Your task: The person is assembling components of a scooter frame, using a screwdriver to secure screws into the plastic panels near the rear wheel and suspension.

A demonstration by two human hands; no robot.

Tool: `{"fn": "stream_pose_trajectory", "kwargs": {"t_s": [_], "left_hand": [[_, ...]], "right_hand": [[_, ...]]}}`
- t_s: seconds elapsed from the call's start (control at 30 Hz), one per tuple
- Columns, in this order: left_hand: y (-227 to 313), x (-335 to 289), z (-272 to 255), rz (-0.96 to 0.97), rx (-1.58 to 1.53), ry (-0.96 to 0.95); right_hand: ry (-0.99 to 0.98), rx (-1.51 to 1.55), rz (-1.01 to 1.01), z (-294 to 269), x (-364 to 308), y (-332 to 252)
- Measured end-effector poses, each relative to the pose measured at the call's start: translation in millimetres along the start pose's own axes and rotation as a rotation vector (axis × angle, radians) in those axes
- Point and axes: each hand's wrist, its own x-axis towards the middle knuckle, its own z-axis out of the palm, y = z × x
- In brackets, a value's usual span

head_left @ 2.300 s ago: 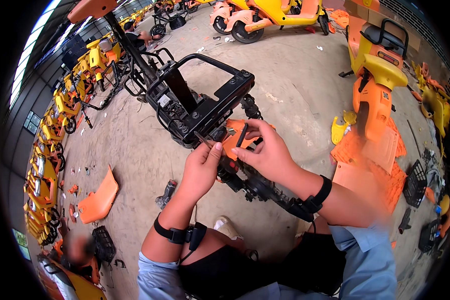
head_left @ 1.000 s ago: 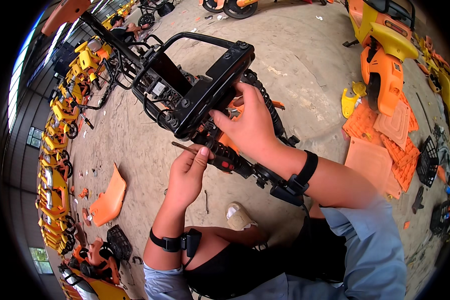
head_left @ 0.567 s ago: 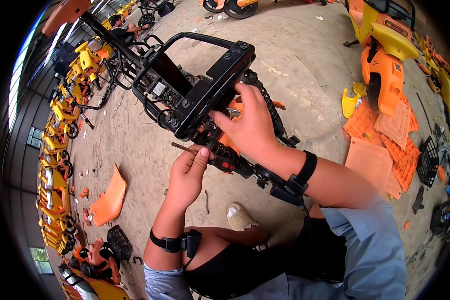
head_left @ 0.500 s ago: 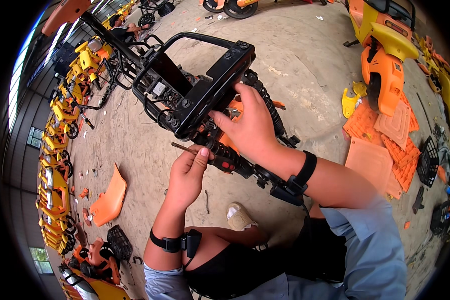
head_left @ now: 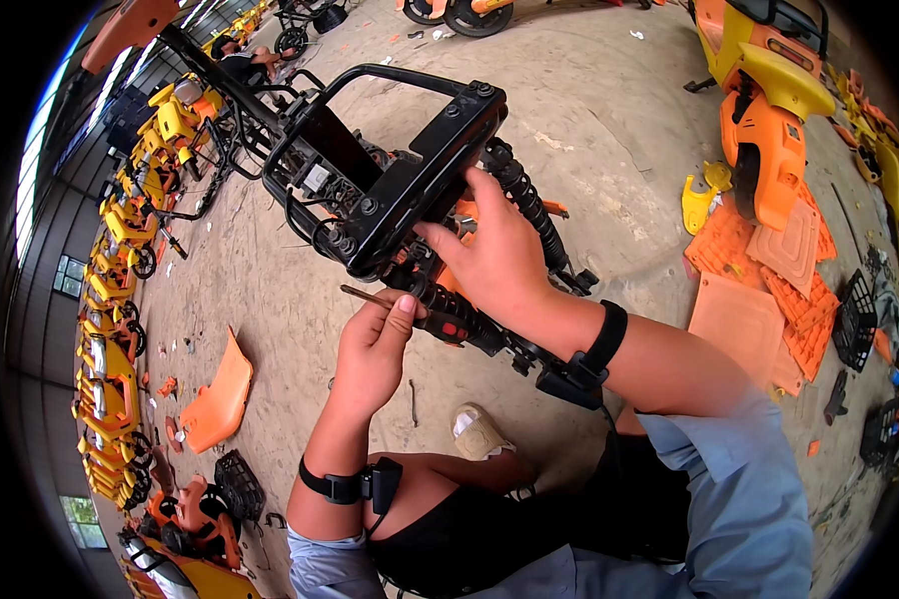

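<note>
A stripped black scooter frame (head_left: 425, 165) stands tilted in front of me, with a bolted rear plate, a looped rail and wiring inside. My right hand (head_left: 504, 255) is at the plate's near edge, thumb and fingers curled against its underside, where the fingertips are hidden. My left hand (head_left: 375, 349), just below the plate, is closed around a thin screwdriver (head_left: 364, 296), its brownish shaft poking out leftward past the thumb. A dark part with red patches (head_left: 451, 330) shows right of that hand; whether it is the handle is unclear. Beside my right hand runs a black coil-spring shock absorber (head_left: 531, 205).
Orange panels (head_left: 744, 314) lie piled at right near an orange and yellow scooter body (head_left: 769, 120). A loose orange panel (head_left: 220, 399) and a black basket (head_left: 238, 481) are at left. Yellow scooters (head_left: 110, 374) line the left wall. Another person (head_left: 245, 65) sits at the far left.
My right hand has shifted very slightly to the left at the plate's edge, and the frame has moved a touch with it. The left hand keeps its hold.
</note>
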Motion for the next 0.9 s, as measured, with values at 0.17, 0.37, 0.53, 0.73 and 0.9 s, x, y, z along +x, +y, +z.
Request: {"fn": "stream_pose_trajectory", "kwargs": {"t_s": [0.17,0.37,0.53,0.73,0.9], "left_hand": [[-3.1,0.7,2.4,0.068,-0.004,0.017],[-1.4,0.3,3.5,0.060,0.005,0.019],[2.4,-1.1,1.1,-0.013,0.017,-0.002],[-1.3,0.5,4.9,0.037,0.030,0.003],[-2.5,2.5,7.9,0.058,0.037,0.004]], "right_hand": [[-0.024,0.037,0.037,0.1,0.0,-0.6],[-0.046,0.028,0.052,-1.4,1.2,-1.7],[-0.064,0.083,0.050,-2.6,2.1,-4.8],[-0.087,0.250,0.196,6.2,1.1,-5.9],[-0.057,0.340,0.144,12.3,1.5,7.0]]}}
